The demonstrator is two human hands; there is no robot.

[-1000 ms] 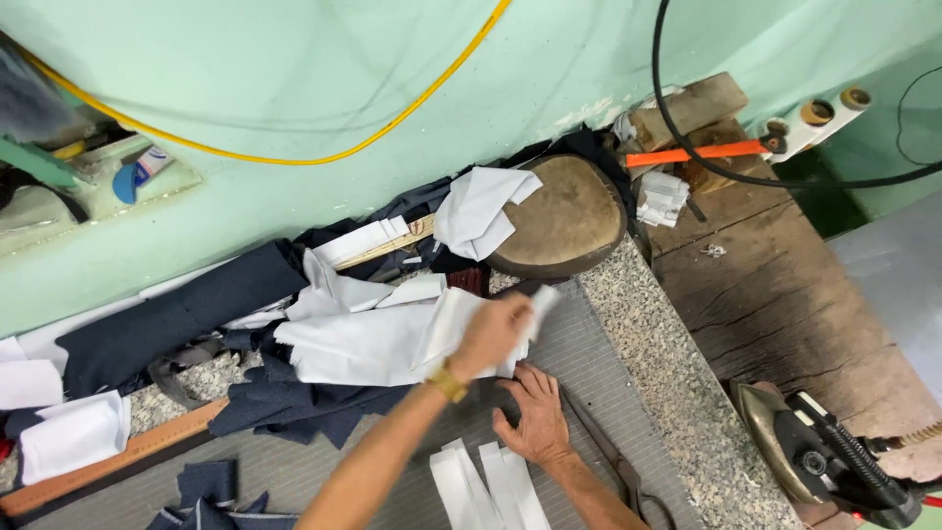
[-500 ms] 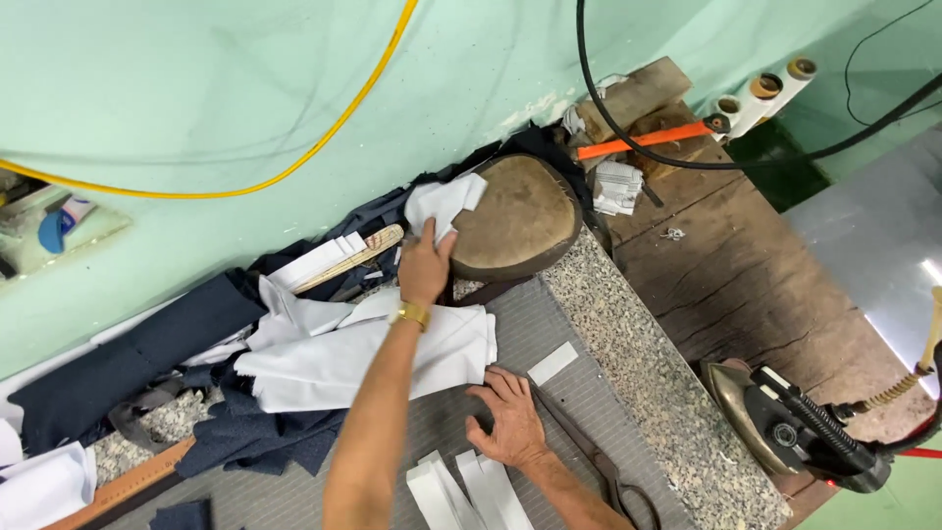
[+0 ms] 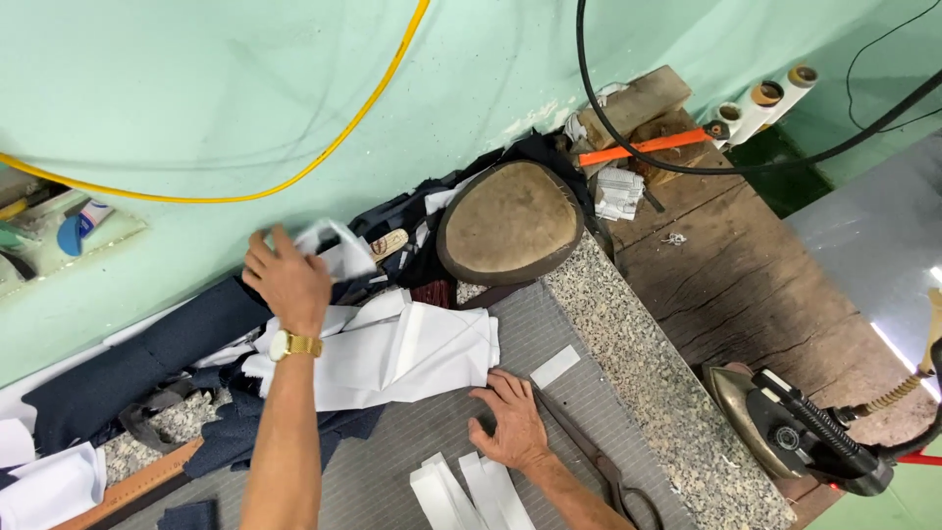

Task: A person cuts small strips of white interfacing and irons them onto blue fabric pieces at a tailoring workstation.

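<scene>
Single head view, steeply down, close over worktable (image 3: 412,461)

Both forearms are bare, with no sleeves in view. The left hand (image 3: 287,282) has a gold-coloured wristwatch (image 3: 293,344) with a pale round dial and a metal link band at the wrist. The right hand (image 3: 510,424) wears nothing; no rings or gloves show.
</scene>
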